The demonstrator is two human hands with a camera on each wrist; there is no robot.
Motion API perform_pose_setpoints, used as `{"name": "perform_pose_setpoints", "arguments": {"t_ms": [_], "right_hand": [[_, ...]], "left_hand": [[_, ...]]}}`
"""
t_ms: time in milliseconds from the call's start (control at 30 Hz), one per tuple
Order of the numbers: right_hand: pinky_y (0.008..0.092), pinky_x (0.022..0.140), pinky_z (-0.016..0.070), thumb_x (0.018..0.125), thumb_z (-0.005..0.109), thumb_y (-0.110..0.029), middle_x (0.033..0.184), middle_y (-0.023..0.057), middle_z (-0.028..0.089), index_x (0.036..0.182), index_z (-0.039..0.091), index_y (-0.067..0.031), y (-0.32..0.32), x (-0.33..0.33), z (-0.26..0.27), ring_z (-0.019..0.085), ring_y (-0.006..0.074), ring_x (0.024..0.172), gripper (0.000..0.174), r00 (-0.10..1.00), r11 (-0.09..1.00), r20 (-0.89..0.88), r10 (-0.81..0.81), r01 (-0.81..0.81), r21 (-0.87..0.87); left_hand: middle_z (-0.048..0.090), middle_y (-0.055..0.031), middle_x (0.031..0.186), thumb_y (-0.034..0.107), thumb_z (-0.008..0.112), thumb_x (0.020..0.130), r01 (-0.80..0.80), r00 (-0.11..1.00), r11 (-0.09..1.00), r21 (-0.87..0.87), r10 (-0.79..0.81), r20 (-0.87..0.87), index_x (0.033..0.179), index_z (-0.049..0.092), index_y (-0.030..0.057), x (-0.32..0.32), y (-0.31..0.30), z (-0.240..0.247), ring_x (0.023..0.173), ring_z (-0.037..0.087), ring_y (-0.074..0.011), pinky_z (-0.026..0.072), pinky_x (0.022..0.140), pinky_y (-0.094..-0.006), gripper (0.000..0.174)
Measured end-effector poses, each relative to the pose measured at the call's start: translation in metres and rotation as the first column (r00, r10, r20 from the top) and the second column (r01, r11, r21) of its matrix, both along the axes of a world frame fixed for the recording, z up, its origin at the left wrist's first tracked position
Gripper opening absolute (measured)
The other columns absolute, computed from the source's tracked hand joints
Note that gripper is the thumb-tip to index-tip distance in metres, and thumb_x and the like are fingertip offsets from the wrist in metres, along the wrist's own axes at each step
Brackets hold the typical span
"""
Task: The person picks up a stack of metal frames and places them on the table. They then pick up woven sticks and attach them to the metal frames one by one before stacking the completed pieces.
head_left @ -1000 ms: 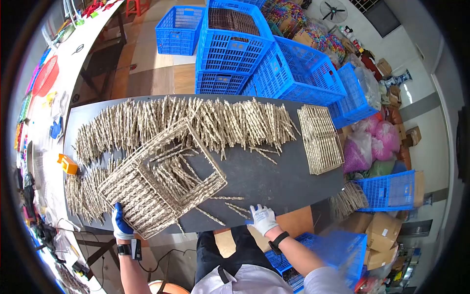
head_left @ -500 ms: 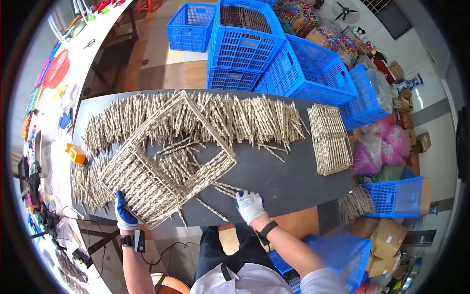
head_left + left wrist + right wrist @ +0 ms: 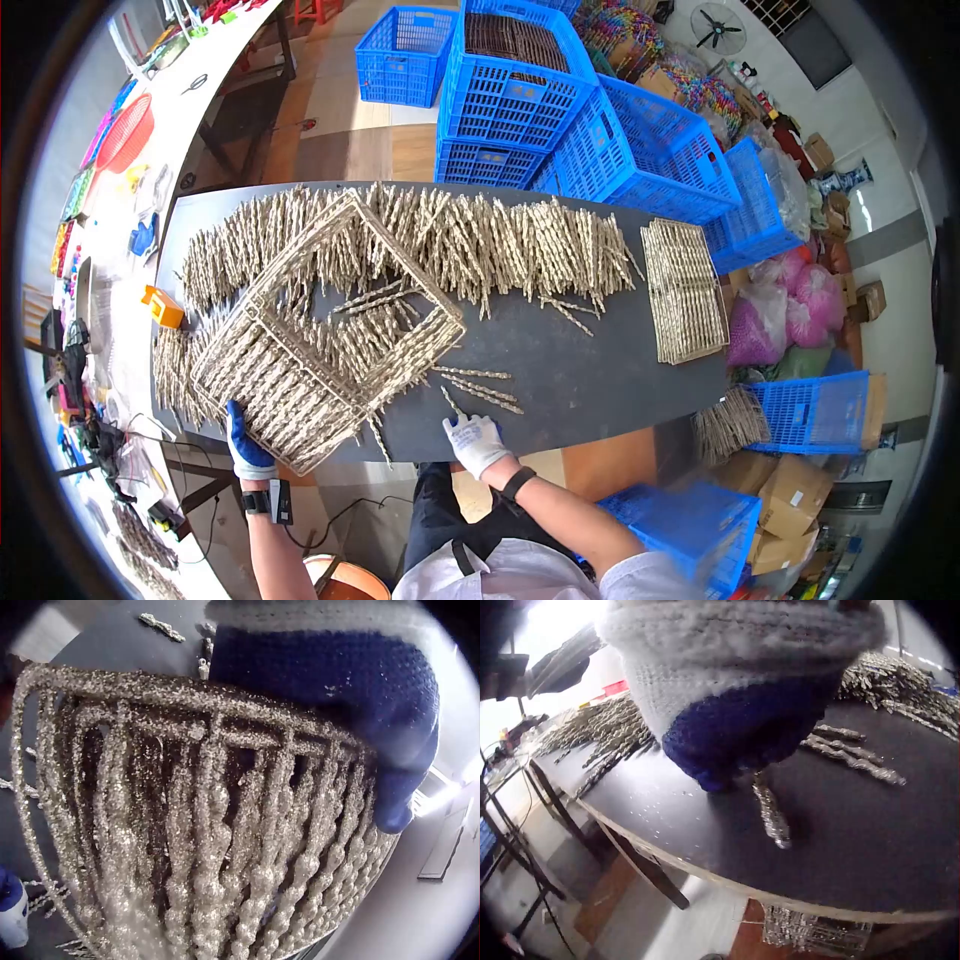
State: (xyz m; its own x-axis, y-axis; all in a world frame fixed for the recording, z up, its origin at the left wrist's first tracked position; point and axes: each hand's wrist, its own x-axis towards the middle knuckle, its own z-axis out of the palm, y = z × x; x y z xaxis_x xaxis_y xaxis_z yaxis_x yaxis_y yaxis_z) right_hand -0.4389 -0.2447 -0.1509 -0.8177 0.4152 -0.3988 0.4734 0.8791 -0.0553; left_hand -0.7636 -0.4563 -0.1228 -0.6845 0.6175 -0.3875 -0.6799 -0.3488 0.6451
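My left hand (image 3: 248, 445), in a white glove with blue palm coating, grips the lower left edge of a glittery rectangular frame (image 3: 290, 385). Twisted bars fill part of this frame, and its far part is an open window. The left wrist view shows the blue thumb (image 3: 394, 799) over the frame's rim and several layers of glittery bars (image 3: 217, 840). Near the table's front edge, my gloved right hand (image 3: 475, 445) pinches a short twisted glitter stick (image 3: 771, 814) whose end sticks out of the curled fingers. Three loose sticks (image 3: 480, 388) lie just beyond that hand.
A long row of twisted sticks (image 3: 540, 250) lines the back of the dark table (image 3: 600, 370). More sticks (image 3: 180, 375) and an orange holder (image 3: 162, 307) are at the left. Stacked finished panels (image 3: 685, 290) lie at the right end. Blue crates (image 3: 520, 110) stand behind.
My right hand has moved left along the front edge past the loose sticks and now has one stick in its fingers. The left hand keeps its grip, and the frame has shifted slightly left.
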Motion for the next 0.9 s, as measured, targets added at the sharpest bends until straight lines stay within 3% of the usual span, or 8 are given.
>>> {"name": "perform_pose_setpoints", "arguments": {"t_ms": [100,233,300,333,433,467,600,900], "right_hand": [[0.0428,0.07,0.0501,0.089,0.048,-0.016,0.102,0.0121,0.065,0.117,0.059,-0.0121,0.023,0.018,0.0,0.065,0.0264,0.088,0.03,0.986,0.988,0.083,0.147,-0.151,0.039],[0.0431,0.075,0.0495,0.09,0.05,-0.025,0.099,0.0125,0.065,0.121,0.056,-0.0113,0.047,0.032,0.011,0.065,0.0273,0.089,0.034,0.992,0.98,0.01,0.127,-0.127,0.154],[0.0424,0.074,0.0511,0.089,0.055,-0.044,0.099,0.0137,0.066,0.134,0.047,-0.006,0.051,0.017,0.047,0.066,0.0294,0.085,0.06,0.975,0.975,-0.005,-0.222,0.222,0.014],[0.042,0.07,0.0524,0.085,0.058,-0.057,0.097,0.0149,0.068,0.141,0.037,-0.0004,0.058,0.01,0.05,0.067,0.031,0.08,0.083,0.957,0.96,0.087,-0.277,0.28,-0.028],[0.0419,0.068,0.0535,0.085,0.063,-0.046,0.088,0.0126,0.068,0.144,0.029,0.0031,0.071,0.003,0.015,0.068,0.031,0.077,0.083,0.951,0.969,0.215,-0.221,0.24,-0.067],[0.044,0.066,0.0534,0.091,0.056,-0.033,0.084,0.0127,0.068,0.139,0.039,-0.0016,0.072,0.003,0.006,0.069,0.0315,0.077,0.06,0.969,0.98,0.154,-0.192,0.198,-0.023],[0.0444,0.067,0.0519,0.092,0.043,-0.012,0.093,0.0135,0.068,0.12,0.055,-0.011,0.1,0.013,-0.001,0.068,0.0298,0.082,0.031,0.991,0.994,0.118,0.063,-0.073,0.082],[0.0434,0.084,0.0436,0.091,0.045,-0.016,0.112,0.0121,0.059,0.119,0.057,-0.0174,0.145,-0.018,0.018,0.059,0.0277,0.101,0.03,0.86,0.818,0.186,0.476,-0.51,0.264]], "left_hand": [[0.054,-0.0138,0.133,0.035,0.046,0.1,-0.019,1.0,1.0,0.023,0.018,0.017,0.137,0.044,0.0018,0.001,-0.002,-0.006,0.118,0.055,-0.0281,0.043,0.103,-0.0439,0.05],[0.054,-0.0134,0.133,0.036,0.046,0.1,-0.043,0.999,0.997,0.059,0.041,0.035,0.137,0.045,0.0026,0.006,-0.002,-0.01,0.118,0.055,-0.0275,0.0433,0.103,-0.0437,0.049],[0.055,-0.0134,0.132,0.036,0.046,0.1,-0.047,0.999,0.997,0.06,0.045,0.023,0.137,0.045,0.0027,0.008,-0.001,-0.011,0.117,0.056,-0.0274,0.0435,0.103,-0.0435,0.049],[0.055,-0.0134,0.132,0.036,0.046,0.1,-0.047,0.999,0.997,0.058,0.047,0.007,0.136,0.045,0.0028,0.009,-0.001,-0.011,0.117,0.056,-0.0273,0.0438,0.103,-0.0433,0.049],[0.056,-0.0133,0.131,0.037,0.046,0.1,-0.074,0.997,0.997,0.037,0.074,0.0,0.137,0.045,0.0028,0.01,-0.003,-0.013,0.116,0.057,-0.0279,0.0444,0.102,-0.0435,0.05],[0.055,-0.0134,0.133,0.038,0.045,0.1,-0.084,0.996,0.996,0.035,0.084,0.006,0.138,0.043,0.003,0.009,-0.004,-0.013,0.117,0.056,-0.0283,0.0448,0.102,-0.044,0.051],[0.054,-0.0135,0.133,0.041,0.047,0.099,-0.142,0.989,0.989,-0.033,0.141,-0.053,0.137,0.043,0.0032,0.005,-0.014,-0.011,0.115,0.057,-0.0284,0.0462,0.1,-0.0432,0.054],[0.046,-0.0125,0.142,0.04,0.044,0.1,-0.277,0.961,0.956,-0.092,0.273,-0.051,0.144,0.034,0.0062,-0.005,-0.045,-0.007,0.124,0.05,-0.0278,0.0405,0.106,-0.0445,0.056]]}}
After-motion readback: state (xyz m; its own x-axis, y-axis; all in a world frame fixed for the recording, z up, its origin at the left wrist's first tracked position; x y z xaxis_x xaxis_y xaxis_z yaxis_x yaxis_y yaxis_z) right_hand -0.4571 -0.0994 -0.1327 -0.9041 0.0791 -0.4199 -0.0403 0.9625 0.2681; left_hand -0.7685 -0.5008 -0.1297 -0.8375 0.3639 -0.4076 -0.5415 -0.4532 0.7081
